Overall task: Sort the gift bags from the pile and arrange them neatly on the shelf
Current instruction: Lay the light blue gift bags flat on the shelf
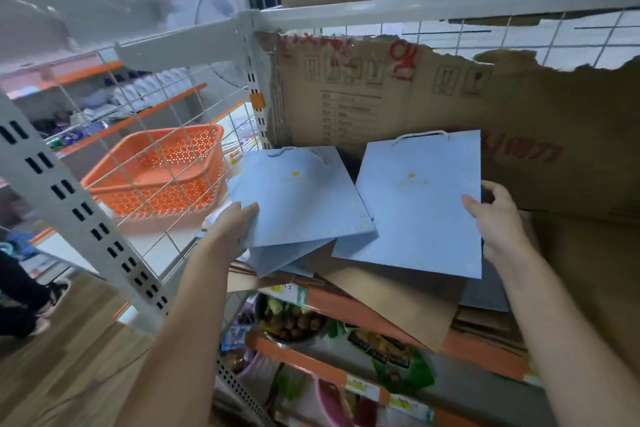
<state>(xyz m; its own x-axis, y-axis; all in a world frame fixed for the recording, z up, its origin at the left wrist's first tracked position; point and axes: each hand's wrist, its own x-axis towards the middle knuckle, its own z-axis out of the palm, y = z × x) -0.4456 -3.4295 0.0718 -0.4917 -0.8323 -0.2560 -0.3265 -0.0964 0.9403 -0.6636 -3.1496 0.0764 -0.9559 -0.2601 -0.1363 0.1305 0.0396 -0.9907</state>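
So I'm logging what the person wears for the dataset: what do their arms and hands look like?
Both forearms are bare, no sleeves in view. The left hand and right hand show no gloves, rings, watch or bracelets.

White metal shelf (381, 12), brown paper bags (398, 305) flat on it, cardboard behind

Shop, slotted shelving (79, 208), price tags (363, 386), goods

The left hand (232, 226) fingers lie hidden, seemingly under the left blue bag (298, 198).
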